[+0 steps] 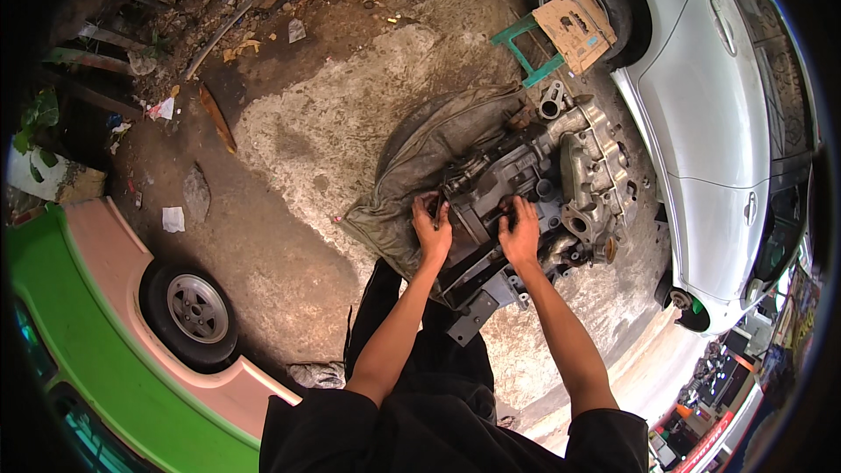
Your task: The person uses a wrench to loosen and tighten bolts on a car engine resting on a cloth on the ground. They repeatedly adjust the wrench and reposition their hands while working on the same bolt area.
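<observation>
A dark, greasy engine block (484, 196) lies in front of me, partly on a dirty grey cloth (405, 177). My left hand (433, 226) grips its left edge, thumb and fingers curled at the metal. On its near right side, my right hand (520, 232) has bent fingers closed against the block, with the fingertips partly hidden. Just right of the block sits a lighter cast-metal engine part (591, 158) with round ports. A flat dark bracket (473, 318) sticks out toward my legs.
Beyond the engine stands a green stool (526, 39) with a brown board (574, 31) on it. A silver car (701, 123) is parked at the right, and a green and pink vehicle (105, 271) at the lower left. Wood scraps (216, 118) and litter lie on the ground.
</observation>
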The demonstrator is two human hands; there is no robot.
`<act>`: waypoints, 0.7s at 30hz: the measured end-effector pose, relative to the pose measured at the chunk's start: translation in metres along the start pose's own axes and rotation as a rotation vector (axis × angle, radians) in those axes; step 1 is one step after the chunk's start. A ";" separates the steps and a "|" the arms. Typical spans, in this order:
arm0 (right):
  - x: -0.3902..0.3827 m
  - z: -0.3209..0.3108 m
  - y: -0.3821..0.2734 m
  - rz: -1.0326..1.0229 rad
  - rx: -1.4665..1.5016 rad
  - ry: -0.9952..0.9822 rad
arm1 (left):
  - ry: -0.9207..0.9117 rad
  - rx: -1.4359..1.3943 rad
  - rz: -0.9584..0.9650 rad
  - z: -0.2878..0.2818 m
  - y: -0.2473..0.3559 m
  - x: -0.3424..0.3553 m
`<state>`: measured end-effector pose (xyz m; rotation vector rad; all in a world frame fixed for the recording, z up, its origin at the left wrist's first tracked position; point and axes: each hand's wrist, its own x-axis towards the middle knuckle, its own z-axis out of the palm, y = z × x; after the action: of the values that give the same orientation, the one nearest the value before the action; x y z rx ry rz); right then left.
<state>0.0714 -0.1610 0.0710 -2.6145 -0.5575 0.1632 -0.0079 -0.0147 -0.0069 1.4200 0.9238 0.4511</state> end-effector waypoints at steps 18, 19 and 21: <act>0.001 -0.003 -0.004 0.030 0.050 0.007 | -0.072 0.196 -0.133 -0.005 0.013 0.061; 0.001 -0.004 -0.004 0.044 0.063 -0.031 | -0.065 0.181 -0.170 -0.001 0.010 0.069; 0.001 -0.004 -0.006 0.039 0.047 0.008 | -0.184 0.156 -0.444 0.002 0.000 0.089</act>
<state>0.0708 -0.1577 0.0773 -2.5800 -0.4943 0.1763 0.0469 0.0510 -0.0309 1.3193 1.1034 -0.0842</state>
